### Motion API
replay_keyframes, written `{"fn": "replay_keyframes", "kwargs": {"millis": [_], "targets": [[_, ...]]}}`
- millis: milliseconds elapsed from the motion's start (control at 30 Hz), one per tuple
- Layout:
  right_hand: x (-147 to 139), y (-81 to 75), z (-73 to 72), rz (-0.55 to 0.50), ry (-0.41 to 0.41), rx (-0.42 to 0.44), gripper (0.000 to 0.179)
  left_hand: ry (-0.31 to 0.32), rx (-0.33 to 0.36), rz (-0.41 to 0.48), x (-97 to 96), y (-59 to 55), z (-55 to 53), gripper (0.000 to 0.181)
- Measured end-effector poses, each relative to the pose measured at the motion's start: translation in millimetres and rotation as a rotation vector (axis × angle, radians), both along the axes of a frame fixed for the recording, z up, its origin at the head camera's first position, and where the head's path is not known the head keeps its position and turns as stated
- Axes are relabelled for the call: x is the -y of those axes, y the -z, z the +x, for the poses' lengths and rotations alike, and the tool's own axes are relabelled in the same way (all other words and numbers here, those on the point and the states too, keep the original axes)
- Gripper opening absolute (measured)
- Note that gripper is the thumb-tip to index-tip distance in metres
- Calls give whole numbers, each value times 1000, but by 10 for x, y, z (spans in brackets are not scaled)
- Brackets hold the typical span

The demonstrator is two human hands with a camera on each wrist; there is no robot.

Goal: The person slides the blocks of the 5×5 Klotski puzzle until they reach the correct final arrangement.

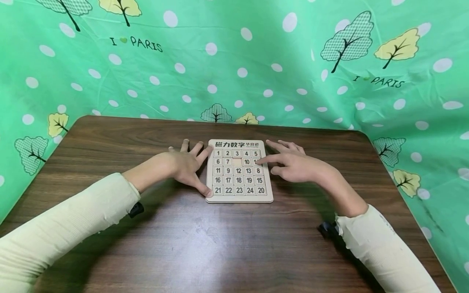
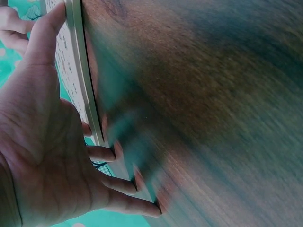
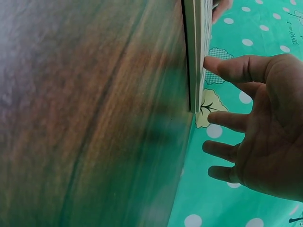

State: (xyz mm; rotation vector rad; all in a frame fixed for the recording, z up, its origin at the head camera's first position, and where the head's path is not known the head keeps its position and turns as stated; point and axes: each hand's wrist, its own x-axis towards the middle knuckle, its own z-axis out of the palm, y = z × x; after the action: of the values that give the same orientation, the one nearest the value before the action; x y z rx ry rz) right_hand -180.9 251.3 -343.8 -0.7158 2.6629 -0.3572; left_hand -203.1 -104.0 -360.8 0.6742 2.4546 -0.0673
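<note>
A pale number sliding puzzle [image 1: 239, 198] lies flat on the table, its tiles in rows under a printed heading. One gap [image 1: 237, 162] shows in the second row, between tiles 7 and 10. My left hand [image 1: 185, 165] spreads along the left side, thumb on the lower left corner and index finger by the upper left edge; its other fingertips touch the table in the left wrist view. From the right, my right hand [image 1: 294, 162] reaches over with its index fingertip on the second row's last tile [image 1: 255, 162], partly covering the number. Its other fingers extend beyond the board.
The brown wooden table [image 1: 205, 252] has rounded far corners. Behind it and at its sides hangs a green curtain [image 1: 227, 61] with white dots and printed trees. Dark wrist devices [image 1: 327, 230] show beneath the light sleeves [image 1: 381, 240].
</note>
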Motion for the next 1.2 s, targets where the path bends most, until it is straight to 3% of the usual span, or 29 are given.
{"fn": "replay_keyframes", "kwargs": {"millis": [433,700,967,1200], "targets": [[39,25,22,-16,8,7,51,0,7,-5,-8,-16,5,154],[149,74,35,-28,-46,-17,55,-3,0,0,-4,-14,7,154],[33,-50,130,-57,-5,-9,43,-2,-4,7,-14,-7,5,154],[5,-49,111,-19,0,-20,46,-5,-10,-2,7,-7,18,154]]}}
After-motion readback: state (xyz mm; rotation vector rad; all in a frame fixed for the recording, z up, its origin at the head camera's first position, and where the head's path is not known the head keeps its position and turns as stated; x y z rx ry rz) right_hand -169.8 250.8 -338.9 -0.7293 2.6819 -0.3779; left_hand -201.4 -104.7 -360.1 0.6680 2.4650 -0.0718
